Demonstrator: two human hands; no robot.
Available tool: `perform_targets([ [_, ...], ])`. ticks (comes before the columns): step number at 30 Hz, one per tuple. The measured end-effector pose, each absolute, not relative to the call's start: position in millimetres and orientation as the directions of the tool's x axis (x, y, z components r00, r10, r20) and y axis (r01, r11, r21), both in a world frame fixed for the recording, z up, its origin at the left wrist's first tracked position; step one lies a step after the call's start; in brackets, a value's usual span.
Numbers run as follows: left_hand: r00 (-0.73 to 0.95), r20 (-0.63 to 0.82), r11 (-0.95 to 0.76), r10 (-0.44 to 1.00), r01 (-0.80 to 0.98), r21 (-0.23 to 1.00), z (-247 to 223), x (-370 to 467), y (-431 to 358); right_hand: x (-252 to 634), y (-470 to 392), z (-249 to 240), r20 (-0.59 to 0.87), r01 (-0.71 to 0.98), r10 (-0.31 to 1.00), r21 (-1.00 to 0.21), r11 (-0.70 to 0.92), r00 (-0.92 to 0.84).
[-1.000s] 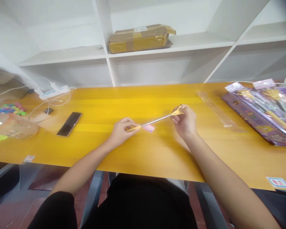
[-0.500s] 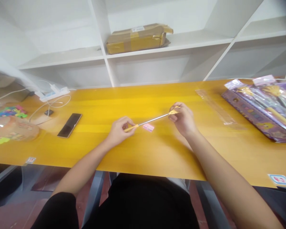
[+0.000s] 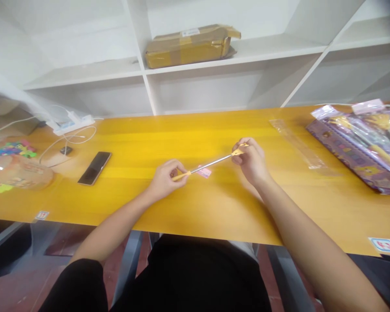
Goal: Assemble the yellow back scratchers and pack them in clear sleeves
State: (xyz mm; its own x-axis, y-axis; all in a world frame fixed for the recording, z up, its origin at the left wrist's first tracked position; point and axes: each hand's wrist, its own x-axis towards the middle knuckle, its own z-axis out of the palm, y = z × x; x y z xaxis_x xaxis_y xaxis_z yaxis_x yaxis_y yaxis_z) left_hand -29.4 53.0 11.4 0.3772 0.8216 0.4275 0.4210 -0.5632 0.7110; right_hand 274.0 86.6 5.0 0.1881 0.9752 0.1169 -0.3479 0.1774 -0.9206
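Note:
A thin stick (image 3: pixel 211 164) with a silver metal rod and yellow ends is held between both hands above the yellow table (image 3: pixel 195 208). My left hand (image 3: pixel 167 177) pinches its yellow handle. At the other end, my right hand (image 3: pixel 251 159) has its fingers closed round the yellow hand-shaped tip, which they partly cover. Under the rod, a small pink card (image 3: pixel 204 172) lies on the table. An unfolded clear plastic sleeve (image 3: pixel 297 143) lies to the right of my right hand.
A phone (image 3: pixel 95 168), cables and a white power strip (image 3: pixel 74 125) are at left, near a bag of colourful pieces (image 3: pixel 19 171). Packaged sticks lie on a purple box (image 3: pixel 354 156) at right. A cardboard box (image 3: pixel 188 48) rests on the white shelf behind.
The view has shifted slightly. Both hands still hold the stick in nearly the same pose, and no hold has changed.

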Motion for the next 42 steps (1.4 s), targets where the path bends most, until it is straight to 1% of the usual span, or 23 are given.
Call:
perform_targets([
  [4,0.384,0.433,-0.571,0.816,0.415,0.708,12,-29,52,275,87,3,0.144,-0.325,0.973,-0.925,0.197,0.179],
  [14,0.383,0.446,-0.582,0.809,0.414,0.699,12,-28,49,274,85,3,0.145,-0.308,0.978,-0.933,0.185,0.147],
  [20,0.388,0.446,-0.586,0.806,0.428,0.688,12,-28,48,262,77,-4,0.158,-0.249,0.985,-0.954,0.170,0.064],
  [26,0.392,0.454,-0.594,0.800,0.414,0.690,11,-27,47,248,69,-11,0.177,-0.275,0.984,-0.946,0.173,0.008],
  [37,0.393,0.436,-0.574,0.809,0.375,0.727,12,-24,41,231,52,-9,0.189,-0.329,0.981,-0.929,0.169,-0.031],
  [42,0.389,0.408,-0.541,0.826,0.346,0.766,8,-18,38,215,38,-8,0.186,-0.291,0.977,-0.945,0.148,-0.107],
])
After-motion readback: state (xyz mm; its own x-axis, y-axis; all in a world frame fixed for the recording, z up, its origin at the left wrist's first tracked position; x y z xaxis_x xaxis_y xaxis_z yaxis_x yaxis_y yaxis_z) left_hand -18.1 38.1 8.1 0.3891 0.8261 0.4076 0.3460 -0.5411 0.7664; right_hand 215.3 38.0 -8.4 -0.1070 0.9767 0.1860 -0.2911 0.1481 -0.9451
